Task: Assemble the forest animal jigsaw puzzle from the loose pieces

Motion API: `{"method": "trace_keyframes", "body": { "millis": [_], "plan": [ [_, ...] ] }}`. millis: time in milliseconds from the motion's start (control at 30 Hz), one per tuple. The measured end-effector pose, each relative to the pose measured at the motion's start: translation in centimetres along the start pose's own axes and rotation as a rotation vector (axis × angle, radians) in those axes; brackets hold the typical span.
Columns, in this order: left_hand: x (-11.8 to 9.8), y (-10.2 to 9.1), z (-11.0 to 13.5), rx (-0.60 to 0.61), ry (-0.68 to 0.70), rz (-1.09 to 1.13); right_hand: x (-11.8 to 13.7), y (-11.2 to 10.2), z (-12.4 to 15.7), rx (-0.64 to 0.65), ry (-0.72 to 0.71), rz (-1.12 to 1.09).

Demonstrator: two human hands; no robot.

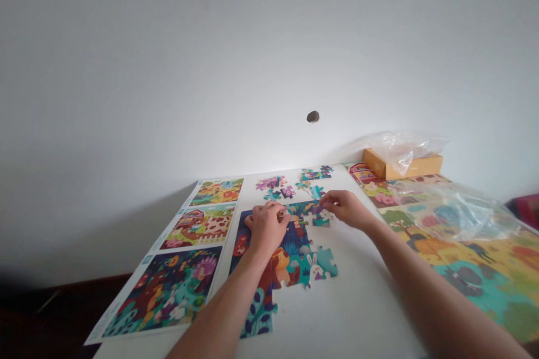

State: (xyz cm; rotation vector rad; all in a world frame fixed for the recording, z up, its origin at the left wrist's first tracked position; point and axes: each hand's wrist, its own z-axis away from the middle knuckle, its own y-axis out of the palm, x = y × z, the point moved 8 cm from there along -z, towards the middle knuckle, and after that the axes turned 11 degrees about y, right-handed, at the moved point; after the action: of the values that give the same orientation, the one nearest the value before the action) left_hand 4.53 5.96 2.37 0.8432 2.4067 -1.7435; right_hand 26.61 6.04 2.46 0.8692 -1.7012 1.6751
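A partly joined jigsaw puzzle (pixel 302 249) with a dark night forest scene lies on the white table, with gaps along its right side. My left hand (pixel 267 227) rests palm down over its upper left part, fingers bent and apart, touching the puzzle. At the puzzle's upper right, my right hand (pixel 345 208) pinches a puzzle piece (pixel 321 207), mostly covered by the fingers. Just below that hand is a small joined section (pixel 322 220). Whether the pinched piece is locked to its neighbours cannot be made out.
Loose puzzle pieces (pixel 272 182) lie beyond the puzzle, near the wall. A sheet with three pictures (pixel 166 286) is on the left. On the right are a finished animal puzzle (pixel 484 286), clear plastic bags (pixel 467 219) and an orange box (pixel 416 167). The wall has a hole (pixel 313 116).
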Motion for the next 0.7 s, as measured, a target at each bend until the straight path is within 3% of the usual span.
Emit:
{"method": "trace_keyframes", "body": {
  "millis": [267, 500, 600, 700],
  "plan": [
    [-2.2, 0.6, 0.2, 0.034, 0.192, 0.143, 1.0, 0.8, 0.3, 0.01, 0.022, -0.155],
    [-3.2, 0.4, 0.1, 0.001, 0.243, 0.414, 1.3, 3.6, 0.3, 0.086, 0.044, -0.303],
    [-2.5, 0.7, -0.1, -0.017, 0.204, 0.442, 2.1, 3.8, 0.6, 0.05, -0.017, -0.198],
    [-0.7, 0.7, -0.3, -0.091, 0.093, 0.425, 3.1, 3.6, 1.2, -0.013, -0.13, 0.069]
  ]
}}
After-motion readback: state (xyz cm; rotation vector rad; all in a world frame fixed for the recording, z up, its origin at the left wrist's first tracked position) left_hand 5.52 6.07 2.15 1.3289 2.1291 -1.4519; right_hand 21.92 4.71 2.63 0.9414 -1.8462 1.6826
